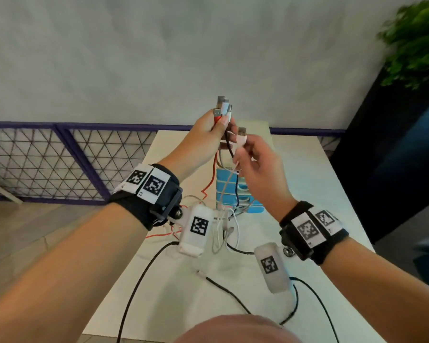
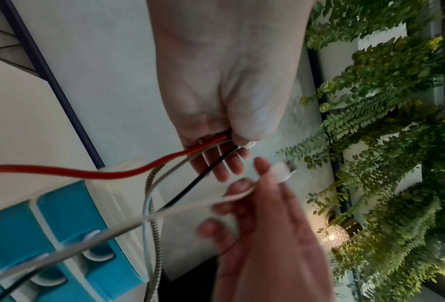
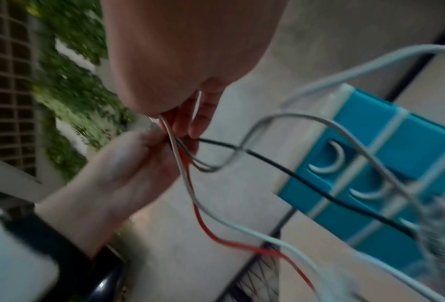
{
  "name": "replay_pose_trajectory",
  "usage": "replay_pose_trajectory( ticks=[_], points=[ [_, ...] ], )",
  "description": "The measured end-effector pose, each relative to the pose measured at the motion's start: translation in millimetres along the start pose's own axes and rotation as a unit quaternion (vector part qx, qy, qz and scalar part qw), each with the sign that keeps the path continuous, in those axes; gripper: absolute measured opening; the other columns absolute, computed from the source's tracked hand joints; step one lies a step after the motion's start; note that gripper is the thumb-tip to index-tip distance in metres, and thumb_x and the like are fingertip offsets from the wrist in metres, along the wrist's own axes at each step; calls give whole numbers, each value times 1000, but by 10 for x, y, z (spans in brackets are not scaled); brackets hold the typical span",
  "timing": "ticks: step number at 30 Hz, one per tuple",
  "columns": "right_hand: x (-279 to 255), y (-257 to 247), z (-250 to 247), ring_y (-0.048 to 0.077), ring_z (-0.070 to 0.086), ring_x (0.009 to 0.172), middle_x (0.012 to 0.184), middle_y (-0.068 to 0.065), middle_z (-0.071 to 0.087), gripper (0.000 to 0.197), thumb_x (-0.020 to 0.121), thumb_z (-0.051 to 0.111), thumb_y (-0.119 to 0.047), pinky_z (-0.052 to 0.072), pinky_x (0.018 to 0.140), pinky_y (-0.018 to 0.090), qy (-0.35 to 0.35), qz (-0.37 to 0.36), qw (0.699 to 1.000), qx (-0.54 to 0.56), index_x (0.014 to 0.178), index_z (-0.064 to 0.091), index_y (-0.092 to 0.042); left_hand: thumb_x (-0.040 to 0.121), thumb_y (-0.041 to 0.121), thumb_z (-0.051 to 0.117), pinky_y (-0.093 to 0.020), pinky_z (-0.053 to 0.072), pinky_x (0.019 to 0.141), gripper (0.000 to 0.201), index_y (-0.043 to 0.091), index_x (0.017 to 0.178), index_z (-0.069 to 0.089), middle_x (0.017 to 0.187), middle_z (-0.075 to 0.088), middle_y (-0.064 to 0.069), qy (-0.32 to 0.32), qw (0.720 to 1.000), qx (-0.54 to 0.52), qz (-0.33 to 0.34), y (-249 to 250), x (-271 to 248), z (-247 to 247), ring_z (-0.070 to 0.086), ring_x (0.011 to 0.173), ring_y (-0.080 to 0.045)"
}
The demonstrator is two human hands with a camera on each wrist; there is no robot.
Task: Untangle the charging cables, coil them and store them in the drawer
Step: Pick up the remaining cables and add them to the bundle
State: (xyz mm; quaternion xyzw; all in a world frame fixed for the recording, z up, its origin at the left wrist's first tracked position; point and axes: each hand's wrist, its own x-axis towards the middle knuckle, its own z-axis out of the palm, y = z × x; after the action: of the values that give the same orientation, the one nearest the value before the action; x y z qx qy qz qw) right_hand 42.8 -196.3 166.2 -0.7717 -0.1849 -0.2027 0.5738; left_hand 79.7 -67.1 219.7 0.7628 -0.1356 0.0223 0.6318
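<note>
Left hand (image 1: 203, 129) is gripping a bunch of plug ends (image 1: 223, 107) raised above the table (image 1: 307, 174) — red, white and dark plugs are sticking up out of the fist, their cords hanging straight down. Right hand (image 1: 255, 164) is pinching one pale pink cable (image 1: 240, 142) just under its plug, thumb and forefinger closed on it, other fingers loosely curled. That plug is sitting just beside and slightly below the left-hand bunch, pointing up, long axis near vertical, parallel to the held ones. Cords are trailing down past the blue drawer unit (image 1: 233, 191) into a tangle (image 1: 223, 221) on the table; a black cable (image 1: 144, 276) is lying loose across the near side. Judging by this, plug ends are being gathered into one hand before pulling strands free — right hand is nearer, pink plug needs moving up and left into the left-hand grip. Coiling not started, drawers look closed. Wrist views are blurry.
</note>
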Motion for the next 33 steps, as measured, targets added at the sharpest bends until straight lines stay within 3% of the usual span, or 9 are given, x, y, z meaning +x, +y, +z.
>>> replay_pose_trajectory(
  ticks=[5,11,14,17,20,22,27,29,33],
  points=[
    [406,-234,-356,2,60,60,70,-10,63,17,98,53,-18,51,56,21,61,7,998,7,87,56,-30,103,18,33,-48,55,84,23,7,107,52,88,63,-4,-26,1000,2,-8,119,13,220,66,85,-20],
    [546,-33,-504,16,57,75,91,9,60,16,100,42,-21,42,61,28,5,65,984,-164,90,50,-11,103,19,35,-31,56,87,21,15,103,55,109,63,4,-20,999,-43,4,249,-23,443,64,102,-10],
    [450,-51,-446,25,70,76,88,12,66,19,101,34,-25,55,70,46,-25,119,988,-94,97,48,-12,102,23,37,-9,50,78,20,17,100,56,110,62,3,1,1000,2,16,277,-42,495,60,96,-1],
    [413,-136,-428,7,68,64,80,4,60,18,103,30,-19,57,61,34,-34,156,987,15,99,45,-10,102,24,36,-20,54,61,23,15,106,56,110,61,-4,-14,999,-29,-24,304,-94,522,62,82,-10],
    [432,-163,-427,18,66,76,87,7,58,21,104,30,-17,60,70,44,-38,166,982,85,108,47,-5,102,23,37,-17,50,55,23,14,112,57,102,62,-1,-11,997,-70,-41,312,-143,523,62,75,-9],
    [423,-159,-422,20,64,64,81,9,57,20,105,29,-18,60,65,41,-63,183,969,152,103,46,-8,102,23,37,-20,44,51,23,14,111,56,89,57,-2,-15,997,-71,-31,288,-166,523,56,62,-8],
    [362,-6,-336,10,33,46,53,-6,39,29,102,31,-31,34,49,26,-109,239,933,245,83,47,-16,102,27,39,-20,50,68,26,23,123,52,88,49,-8,-65,993,-94,-37,129,-194,459,55,64,-4],
    [333,35,-316,10,31,48,56,-4,36,29,103,32,-29,31,49,25,-121,261,916,279,82,46,-14,100,30,44,-34,47,84,29,32,128,50,85,52,-5,-96,986,-131,-44,37,-228,378,55,76,-14],
    [291,89,-296,7,28,47,60,-5,32,32,105,30,-32,28,48,20,-174,260,903,294,98,50,-8,98,39,44,-35,44,93,27,39,124,51,120,60,3,-22,975,-192,-108,-256,-299,112,59,110,-16]
  ],
)
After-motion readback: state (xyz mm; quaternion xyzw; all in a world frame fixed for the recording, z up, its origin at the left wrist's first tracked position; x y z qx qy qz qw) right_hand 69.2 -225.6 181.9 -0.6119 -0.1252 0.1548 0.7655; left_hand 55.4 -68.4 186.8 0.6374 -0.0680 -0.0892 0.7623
